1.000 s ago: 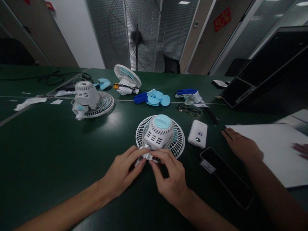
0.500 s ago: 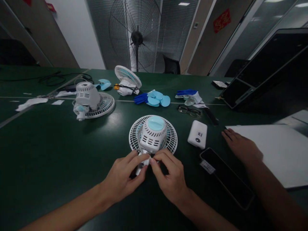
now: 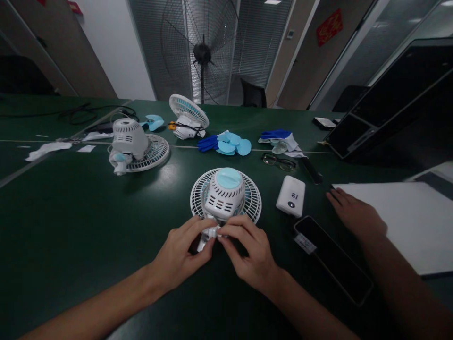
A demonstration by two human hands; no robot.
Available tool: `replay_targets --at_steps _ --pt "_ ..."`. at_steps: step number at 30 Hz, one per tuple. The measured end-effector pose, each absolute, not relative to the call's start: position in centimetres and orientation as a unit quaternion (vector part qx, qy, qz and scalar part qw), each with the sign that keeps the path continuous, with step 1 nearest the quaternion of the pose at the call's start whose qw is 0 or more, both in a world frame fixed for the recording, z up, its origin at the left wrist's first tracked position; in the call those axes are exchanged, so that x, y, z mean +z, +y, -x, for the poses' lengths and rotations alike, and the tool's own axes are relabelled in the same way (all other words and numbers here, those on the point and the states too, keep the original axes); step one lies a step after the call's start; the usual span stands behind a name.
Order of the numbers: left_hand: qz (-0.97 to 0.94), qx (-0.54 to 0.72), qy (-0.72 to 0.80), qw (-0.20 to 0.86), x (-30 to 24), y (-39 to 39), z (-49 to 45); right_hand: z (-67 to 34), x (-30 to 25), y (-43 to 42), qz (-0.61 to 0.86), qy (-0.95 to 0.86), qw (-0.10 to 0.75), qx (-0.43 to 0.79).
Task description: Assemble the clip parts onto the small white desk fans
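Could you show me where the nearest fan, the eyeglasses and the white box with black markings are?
Nearest fan (image 3: 225,197): head view, on its white vented housing.
Eyeglasses (image 3: 278,161): head view, on the bridge between the lenses.
White box (image 3: 290,194): head view, on its upper face.

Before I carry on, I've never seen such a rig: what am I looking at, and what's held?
No machine here: one camera, worn on a person's head, looks forward and down. That person's bare left hand and right hand pinch a small white part at the near edge of a fan lying on a dark green table. Farther back are a second fan, a third fan, light-blue blades, gloves and glasses. To the right lie a white box and a dark slab, perhaps a phone. The extra hand belongs to someone else.
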State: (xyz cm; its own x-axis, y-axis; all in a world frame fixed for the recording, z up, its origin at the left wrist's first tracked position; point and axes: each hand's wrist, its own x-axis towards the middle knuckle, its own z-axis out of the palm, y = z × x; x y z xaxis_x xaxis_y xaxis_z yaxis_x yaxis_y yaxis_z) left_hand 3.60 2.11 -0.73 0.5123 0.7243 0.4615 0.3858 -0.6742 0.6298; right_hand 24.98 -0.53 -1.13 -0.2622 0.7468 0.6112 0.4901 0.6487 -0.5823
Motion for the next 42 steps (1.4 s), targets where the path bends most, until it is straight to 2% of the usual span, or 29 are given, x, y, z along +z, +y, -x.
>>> replay_targets --at_steps 11,16,22,26,34,39,42 --pt "-0.855 0.348 0.316 0.218 -0.6 2.0 -3.8 -24.2 -0.8 -0.4 0.438 -0.747 0.479 0.141" --pt "-0.847 0.351 0.316 0.243 -0.8 2.1 -3.9 -24.6 -0.2 -0.6 0.435 -0.769 0.457 0.105" --pt "-0.834 0.365 0.319 0.263 -0.7 2.3 -3.7 -26.6 0.1 0.1 0.365 -0.859 0.355 0.046" --pt "-0.837 0.362 0.314 0.264 -0.6 2.4 -3.6 -27.0 -0.2 0.6 0.361 -0.856 0.369 0.012" --pt "-0.846 0.353 0.312 0.250 -0.8 2.3 -3.7 -25.0 -0.1 -0.5 0.439 -0.799 0.393 0.124" --pt "-0.834 0.368 0.313 0.266 -0.7 2.4 -3.5 -26.1 0.8 -0.2 0.391 -0.842 0.371 0.030" --pt "-0.830 0.376 0.311 0.271 -0.6 2.5 -3.5 -27.0 1.3 0.2 0.331 -0.891 0.309 -0.033"
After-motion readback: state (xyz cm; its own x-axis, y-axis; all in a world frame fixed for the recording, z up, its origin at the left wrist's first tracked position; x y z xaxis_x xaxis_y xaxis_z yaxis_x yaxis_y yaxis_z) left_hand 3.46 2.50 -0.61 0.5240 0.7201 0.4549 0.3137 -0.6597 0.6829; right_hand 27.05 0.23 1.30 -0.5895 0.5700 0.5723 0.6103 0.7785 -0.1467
